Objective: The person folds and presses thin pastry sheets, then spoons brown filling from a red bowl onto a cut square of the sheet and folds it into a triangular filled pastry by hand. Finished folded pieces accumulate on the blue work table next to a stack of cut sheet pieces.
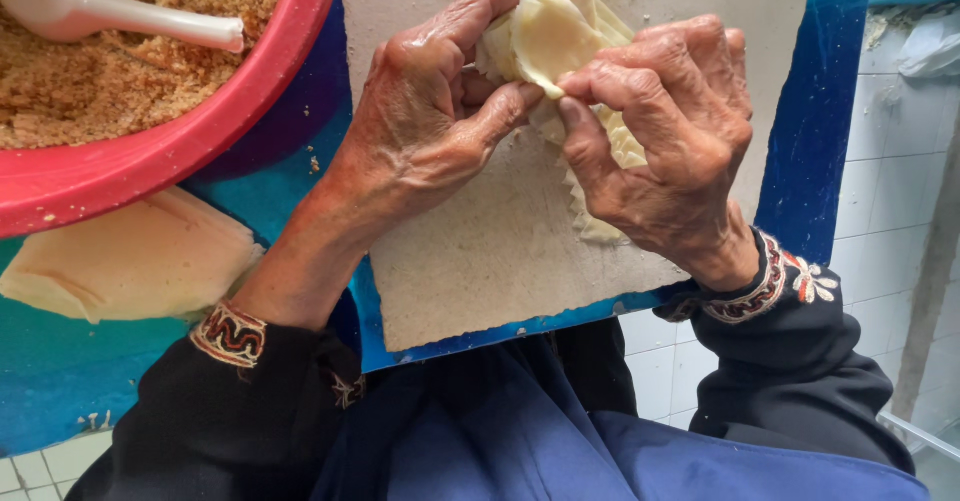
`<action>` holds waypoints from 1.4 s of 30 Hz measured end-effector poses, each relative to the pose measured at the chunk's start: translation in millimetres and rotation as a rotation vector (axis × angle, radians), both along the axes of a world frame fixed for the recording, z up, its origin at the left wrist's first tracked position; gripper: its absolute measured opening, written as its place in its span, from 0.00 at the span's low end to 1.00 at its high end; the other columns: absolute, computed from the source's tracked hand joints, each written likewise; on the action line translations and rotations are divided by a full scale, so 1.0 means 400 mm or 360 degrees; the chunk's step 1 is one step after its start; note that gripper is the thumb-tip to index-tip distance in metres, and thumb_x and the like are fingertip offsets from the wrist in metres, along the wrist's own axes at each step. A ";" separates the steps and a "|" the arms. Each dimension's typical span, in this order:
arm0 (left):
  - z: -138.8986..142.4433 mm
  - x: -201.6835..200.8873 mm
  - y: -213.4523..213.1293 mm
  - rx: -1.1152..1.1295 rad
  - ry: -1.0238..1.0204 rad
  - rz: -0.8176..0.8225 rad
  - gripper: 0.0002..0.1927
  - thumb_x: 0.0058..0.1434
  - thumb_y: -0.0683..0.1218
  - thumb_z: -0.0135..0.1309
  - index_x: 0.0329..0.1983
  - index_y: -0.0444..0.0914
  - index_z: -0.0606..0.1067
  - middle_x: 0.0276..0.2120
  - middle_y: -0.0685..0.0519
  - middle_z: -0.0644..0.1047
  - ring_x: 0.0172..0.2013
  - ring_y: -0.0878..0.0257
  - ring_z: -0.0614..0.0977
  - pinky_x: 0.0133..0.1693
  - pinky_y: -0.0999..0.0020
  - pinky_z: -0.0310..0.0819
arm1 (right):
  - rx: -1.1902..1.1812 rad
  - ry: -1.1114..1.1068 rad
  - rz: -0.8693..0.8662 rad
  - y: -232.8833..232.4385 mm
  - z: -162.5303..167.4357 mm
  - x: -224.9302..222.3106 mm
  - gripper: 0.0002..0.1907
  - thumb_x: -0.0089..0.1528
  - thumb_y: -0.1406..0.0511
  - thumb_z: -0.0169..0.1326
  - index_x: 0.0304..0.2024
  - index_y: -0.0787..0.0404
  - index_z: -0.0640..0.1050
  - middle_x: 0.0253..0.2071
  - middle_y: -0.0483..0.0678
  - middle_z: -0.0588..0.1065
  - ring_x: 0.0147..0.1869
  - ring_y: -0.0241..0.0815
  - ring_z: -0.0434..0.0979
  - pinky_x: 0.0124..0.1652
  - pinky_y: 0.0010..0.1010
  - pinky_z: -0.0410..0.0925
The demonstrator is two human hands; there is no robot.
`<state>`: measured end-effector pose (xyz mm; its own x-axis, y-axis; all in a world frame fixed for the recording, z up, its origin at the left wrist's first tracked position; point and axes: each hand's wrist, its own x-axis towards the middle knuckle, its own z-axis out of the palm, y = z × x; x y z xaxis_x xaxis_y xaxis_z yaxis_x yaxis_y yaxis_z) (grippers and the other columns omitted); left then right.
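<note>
Dark sleeves with embroidered cuffs lead up from the blue apron to both hands, which meet over a grey board [480, 261]. Right hand [665, 141] pinches the pale dough wrapper [545, 36] between thumb and forefinger, closed on its near fold. Left hand [430, 111] cups the wrapper from the other side, fingers curled under it. Its long axis runs away from the body, with a crimped edge trailing under the right palm. Farther left sit a stack of wrappers [130, 261] and a red bowl [200, 131] of crumbly filling.
</note>
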<state>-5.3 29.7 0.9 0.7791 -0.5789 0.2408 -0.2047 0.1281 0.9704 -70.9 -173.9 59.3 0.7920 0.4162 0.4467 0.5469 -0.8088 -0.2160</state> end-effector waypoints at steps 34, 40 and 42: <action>0.012 -0.031 0.038 0.0181 0.0027 0.0130 0.29 0.66 0.41 0.60 0.69 0.42 0.66 0.49 0.53 0.81 0.35 0.70 0.86 0.40 0.74 0.80 | 0.0238 0.0305 -0.0040 0.023 -0.007 -0.039 0.05 0.68 0.75 0.54 0.46 0.67 0.79 0.43 0.51 0.79 0.48 0.43 0.77 0.55 0.31 0.64; 0.017 -0.026 0.049 0.0052 -0.0070 0.0075 0.29 0.68 0.43 0.63 0.69 0.38 0.64 0.56 0.49 0.78 0.41 0.68 0.88 0.43 0.73 0.81 | 0.0329 0.0436 -0.0045 0.013 -0.001 -0.036 0.03 0.70 0.74 0.58 0.46 0.69 0.80 0.44 0.53 0.79 0.48 0.44 0.80 0.52 0.29 0.67; 0.018 -0.033 0.051 -0.0111 -0.0099 0.0049 0.32 0.67 0.43 0.66 0.69 0.37 0.63 0.58 0.47 0.76 0.49 0.64 0.86 0.48 0.71 0.81 | 0.0320 0.0450 -0.0045 0.018 0.005 -0.036 0.05 0.70 0.71 0.62 0.45 0.70 0.80 0.42 0.54 0.79 0.48 0.45 0.80 0.52 0.30 0.68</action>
